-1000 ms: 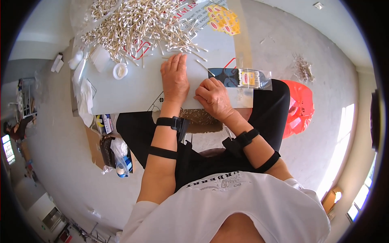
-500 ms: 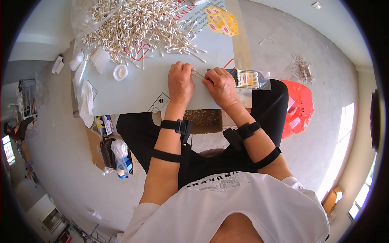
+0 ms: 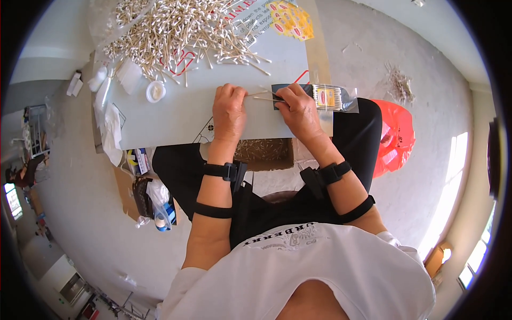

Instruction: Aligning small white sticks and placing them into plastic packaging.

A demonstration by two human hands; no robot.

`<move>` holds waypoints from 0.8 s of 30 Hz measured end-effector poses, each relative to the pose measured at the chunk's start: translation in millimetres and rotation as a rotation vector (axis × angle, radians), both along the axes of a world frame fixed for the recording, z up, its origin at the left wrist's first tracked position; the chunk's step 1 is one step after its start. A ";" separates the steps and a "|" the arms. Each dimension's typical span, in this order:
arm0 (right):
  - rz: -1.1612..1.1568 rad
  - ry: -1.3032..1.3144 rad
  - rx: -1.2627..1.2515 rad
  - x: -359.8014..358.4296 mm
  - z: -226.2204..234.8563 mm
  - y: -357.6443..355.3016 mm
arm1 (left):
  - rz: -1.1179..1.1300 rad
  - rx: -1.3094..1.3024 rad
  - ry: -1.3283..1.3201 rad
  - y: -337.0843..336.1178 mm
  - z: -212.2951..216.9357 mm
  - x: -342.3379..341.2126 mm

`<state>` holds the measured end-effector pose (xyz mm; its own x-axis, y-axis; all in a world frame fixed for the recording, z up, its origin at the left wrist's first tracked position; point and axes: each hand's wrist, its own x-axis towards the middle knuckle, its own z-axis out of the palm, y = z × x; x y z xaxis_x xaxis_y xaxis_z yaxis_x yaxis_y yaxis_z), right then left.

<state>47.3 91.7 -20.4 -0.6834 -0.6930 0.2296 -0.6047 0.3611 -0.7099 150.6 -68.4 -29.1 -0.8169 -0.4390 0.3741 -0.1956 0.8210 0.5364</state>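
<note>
Over the near part of the table, my left hand [image 3: 230,111] has its fingertips pinched on the stick of a cotton swab [image 3: 256,94], which points toward my other hand. My right hand [image 3: 300,112] is closed too, gripping a second cotton swab [image 3: 265,98] whose white tip sticks out to the left. Beneath and beside the right fingers lies a dark flat piece [image 3: 277,88]. Just right of that hand, a clear packet of cotton swabs [image 3: 326,98] with a yellow label lies at the table's right edge.
A big heap of loose cotton swabs [image 3: 170,34] covers the far left of the table [image 3: 170,125]. Yellow labels [image 3: 291,20] lie at the far right. A small round white tub [image 3: 156,92] stands at left. Below is an open cardboard box [image 3: 274,162]; a red bag [image 3: 394,138] lies right.
My hands have moved apart: the left went leftward, the right slightly rightward. A swab now shows separately at each hand's fingers, and more of the dark flat piece is visible.
</note>
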 end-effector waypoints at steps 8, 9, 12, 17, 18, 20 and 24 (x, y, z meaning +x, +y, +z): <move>0.022 -0.116 -0.054 -5.8 -2.1 -12.3 | 0.039 0.029 0.005 13.2 8.1 -3.7; 0.020 -0.117 -0.054 -6.4 -2.4 -12.0 | 0.041 0.035 -0.009 8.9 7.6 -0.5; -0.021 -0.027 -0.035 -5.8 -4.1 -13.0 | 0.045 0.042 -0.030 5.9 6.7 4.4; -0.032 0.240 0.171 -12.1 -9.0 -24.1 | 0.013 -0.009 -0.060 6.6 4.5 2.0; -0.032 0.240 0.172 -12.6 -9.5 -24.6 | 0.005 -0.033 -0.057 6.4 3.1 2.0; -0.041 0.177 0.182 -14.0 -8.5 -25.4 | -0.003 -0.055 -0.053 6.3 2.5 1.7; -0.061 0.098 0.054 -18.9 -6.0 -24.2 | -0.006 -0.065 -0.045 7.8 3.3 1.3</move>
